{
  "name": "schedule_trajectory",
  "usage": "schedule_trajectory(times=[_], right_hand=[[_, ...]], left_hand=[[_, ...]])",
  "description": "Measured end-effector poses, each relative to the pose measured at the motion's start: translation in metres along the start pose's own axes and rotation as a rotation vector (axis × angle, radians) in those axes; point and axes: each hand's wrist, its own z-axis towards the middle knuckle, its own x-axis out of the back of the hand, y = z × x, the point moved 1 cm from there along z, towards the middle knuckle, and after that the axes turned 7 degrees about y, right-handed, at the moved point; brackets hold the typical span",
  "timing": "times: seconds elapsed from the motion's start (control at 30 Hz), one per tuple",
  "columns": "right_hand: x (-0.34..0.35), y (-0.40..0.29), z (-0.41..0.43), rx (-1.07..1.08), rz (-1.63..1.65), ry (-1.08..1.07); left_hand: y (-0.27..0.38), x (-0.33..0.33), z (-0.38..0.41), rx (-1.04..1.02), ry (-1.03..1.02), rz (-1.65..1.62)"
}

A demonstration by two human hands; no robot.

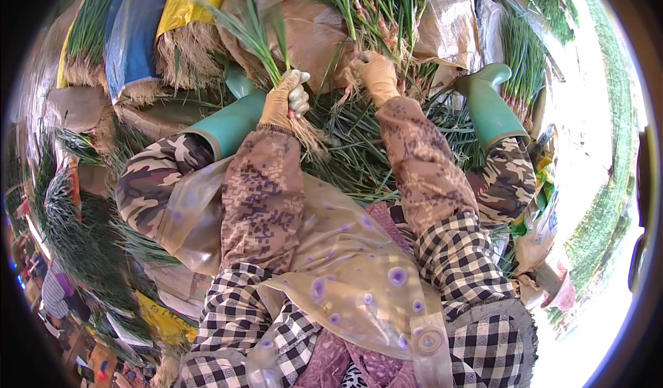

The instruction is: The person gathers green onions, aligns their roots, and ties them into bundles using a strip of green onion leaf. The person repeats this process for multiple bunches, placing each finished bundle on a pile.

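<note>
My left hand (289,98), in a pale glove, is closed around a small bunch of green onions (259,51). Its leaves point up and away; the pale roots (310,131) hang below the fist. To the right, my gloved right hand (376,74) has its fingers at the reddish stem of a green onion (352,51), beside a larger pile of green onions (388,10) with roots towards me. The fingertips are partly hidden, so how firmly they grip is unclear. Loose green leaves (352,150) lie heaped below and between my hands.
Green rubber boots (233,121) stand on both sides of the leaf heap. Bundles of onions (189,56) wrapped in yellow and blue sacking (137,30) lie at the upper left. More onions (520,62) stand at the right. A translucent plastic apron (357,263) covers my lap.
</note>
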Motion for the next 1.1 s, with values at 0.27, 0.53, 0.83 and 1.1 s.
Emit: schedule_trajectory(times=[0.27, 0.53, 0.83, 1.1], right_hand=[[0.015, -0.083, -0.075, 0.423, -0.105, -0.608], [0.048, 0.007, 0.024, -0.189, -0.151, 0.032], [0.015, -0.073, -0.086, 0.313, -0.209, -0.45], [0.017, -0.074, -0.051, -0.371, 0.827, -0.524]], left_hand=[[-0.005, 0.007, 0.0, -0.112, 0.288, 0.412], [-0.003, -0.023, -0.002, 0.074, 0.096, 0.134], [-0.017, -0.012, 0.003, 0.045, 0.464, 0.538], [-0.008, -0.005, -0.009, -0.042, 0.416, 0.581]])
